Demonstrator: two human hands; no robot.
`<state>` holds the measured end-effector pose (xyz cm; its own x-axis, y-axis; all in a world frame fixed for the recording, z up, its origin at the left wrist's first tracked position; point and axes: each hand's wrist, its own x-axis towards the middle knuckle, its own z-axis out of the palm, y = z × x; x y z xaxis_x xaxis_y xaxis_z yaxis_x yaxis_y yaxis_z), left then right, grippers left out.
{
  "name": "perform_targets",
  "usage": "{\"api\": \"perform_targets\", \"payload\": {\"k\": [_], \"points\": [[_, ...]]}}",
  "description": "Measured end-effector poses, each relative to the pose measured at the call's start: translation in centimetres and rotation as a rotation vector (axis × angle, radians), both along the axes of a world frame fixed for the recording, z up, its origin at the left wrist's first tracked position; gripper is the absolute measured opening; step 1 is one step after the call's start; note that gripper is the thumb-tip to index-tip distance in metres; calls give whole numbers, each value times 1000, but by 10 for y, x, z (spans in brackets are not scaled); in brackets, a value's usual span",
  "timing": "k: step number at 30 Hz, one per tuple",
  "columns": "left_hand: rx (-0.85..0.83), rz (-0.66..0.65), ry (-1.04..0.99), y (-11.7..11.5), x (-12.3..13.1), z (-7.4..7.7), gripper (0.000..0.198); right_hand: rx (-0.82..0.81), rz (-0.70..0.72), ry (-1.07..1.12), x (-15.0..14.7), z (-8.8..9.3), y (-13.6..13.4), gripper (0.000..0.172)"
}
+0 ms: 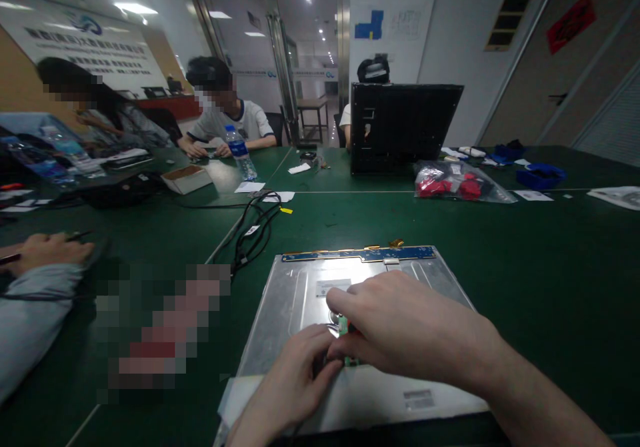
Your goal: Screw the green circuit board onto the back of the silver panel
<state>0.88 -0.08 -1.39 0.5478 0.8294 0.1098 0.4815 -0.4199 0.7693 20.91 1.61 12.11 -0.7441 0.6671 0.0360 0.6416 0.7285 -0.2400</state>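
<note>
Head view: left hand (pixel 300 375) and right hand (pixel 403 330) pinch a small green board (pixel 343 327), seemingly; light, fragile, hold by edges.

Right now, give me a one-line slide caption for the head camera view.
Left hand and right hand meet over a small green part on a silver panel lying flat on the green table.

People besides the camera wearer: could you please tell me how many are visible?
4: a hand with sleeve at near left; a person in grey and a person in white seated far left; a head behind the black case. Others may be hidden.
</note>
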Motion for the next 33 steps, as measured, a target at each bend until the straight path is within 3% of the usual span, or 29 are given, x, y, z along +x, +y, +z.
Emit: {"api": "perform_targets", "payload": {"k": [11,17,21,27,33], "points": [[-35,23,58,0,0,1,11,-12,79,11,2,5,-1,10],[-3,59,53,0,-1,-2,11,-75,149,23,2,5,0,19],[17,28,32,0,1,-1,11,-73,89,12,0,6,-1,16],[-6,29,47,-2,1,1,13,58,-34,-15,-3,1,1,14],[-5,27,52,-2,0,-1,11,59,-12,-21,-4,1,1,14]]}}
